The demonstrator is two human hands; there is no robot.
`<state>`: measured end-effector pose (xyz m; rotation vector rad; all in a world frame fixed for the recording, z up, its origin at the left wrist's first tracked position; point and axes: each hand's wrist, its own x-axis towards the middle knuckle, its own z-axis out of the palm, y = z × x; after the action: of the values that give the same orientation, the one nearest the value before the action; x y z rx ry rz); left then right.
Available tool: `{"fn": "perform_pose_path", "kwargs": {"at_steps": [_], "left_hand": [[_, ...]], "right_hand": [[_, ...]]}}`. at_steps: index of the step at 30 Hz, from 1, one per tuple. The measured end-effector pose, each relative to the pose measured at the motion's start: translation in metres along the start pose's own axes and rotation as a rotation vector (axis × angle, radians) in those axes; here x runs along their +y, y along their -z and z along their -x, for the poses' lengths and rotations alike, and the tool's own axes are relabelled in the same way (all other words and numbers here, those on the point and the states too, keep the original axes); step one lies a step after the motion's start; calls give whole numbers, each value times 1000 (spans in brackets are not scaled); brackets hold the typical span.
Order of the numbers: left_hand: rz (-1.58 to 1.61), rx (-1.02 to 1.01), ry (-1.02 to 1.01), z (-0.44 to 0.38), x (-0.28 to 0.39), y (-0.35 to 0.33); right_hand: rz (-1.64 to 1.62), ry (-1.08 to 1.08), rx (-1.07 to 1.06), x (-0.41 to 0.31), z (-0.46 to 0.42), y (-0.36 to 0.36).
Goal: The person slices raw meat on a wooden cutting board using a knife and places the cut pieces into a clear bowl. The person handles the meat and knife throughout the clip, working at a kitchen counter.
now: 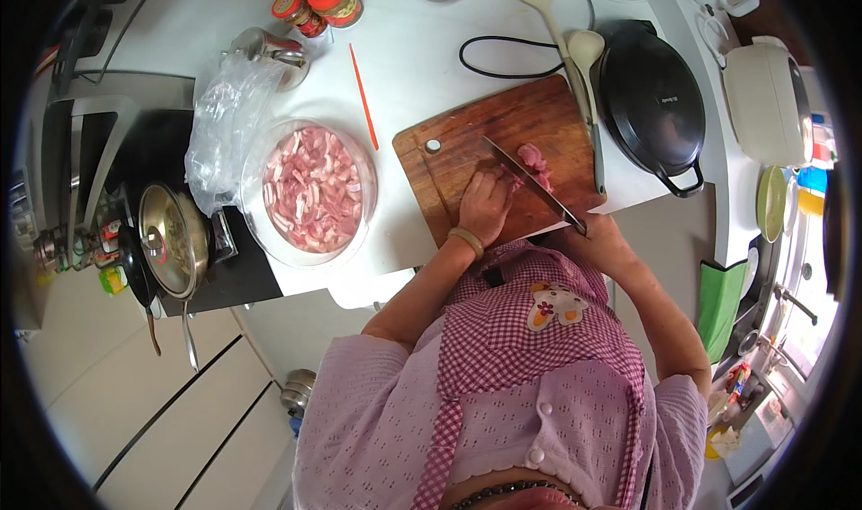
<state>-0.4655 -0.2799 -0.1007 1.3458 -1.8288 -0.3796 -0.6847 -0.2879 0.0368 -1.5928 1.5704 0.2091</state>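
Observation:
On a wooden cutting board [539, 113], my right hand [601, 244] grips the handle of a kitchen knife [535, 187]. The blade slants up and left across the board, by the raw meat. My left hand [486, 203] rests left of the blade with its fingers bent over a piece of meat, mostly hidden beneath them. Cut pink meat [534, 158] lies on the blade's far right side. To the left stands a clear bowl [254, 230] holding many pieces of cut raw meat [313, 190].
A crumpled plastic bag [225, 129] touches the bowl's left side. An orange-red stick [363, 96] lies behind. Right of the board are two pale spoons [584, 49] and a black lidded pan [653, 99]. Red-lidded jars [335, 3] stand at the back; a lidded pan [174, 240] sits left.

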Motion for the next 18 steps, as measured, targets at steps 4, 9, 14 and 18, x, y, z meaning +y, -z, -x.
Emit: {"fn": "perform_pose_path", "kwargs": {"at_steps": [4,9,14,18], "left_hand": [[39,-12,18,0,0,0],[44,-26,24,1,-1,-2],[28,10,44,-2,-4,-2],[79,-12,73,0,-3,-2]], "right_hand": [[0,28,2,9,-3,-3],[102,25,-48,12,-42,-17],[7,187,98,-11,-80,-35],[2,94,29,27,-57,-32]]}}
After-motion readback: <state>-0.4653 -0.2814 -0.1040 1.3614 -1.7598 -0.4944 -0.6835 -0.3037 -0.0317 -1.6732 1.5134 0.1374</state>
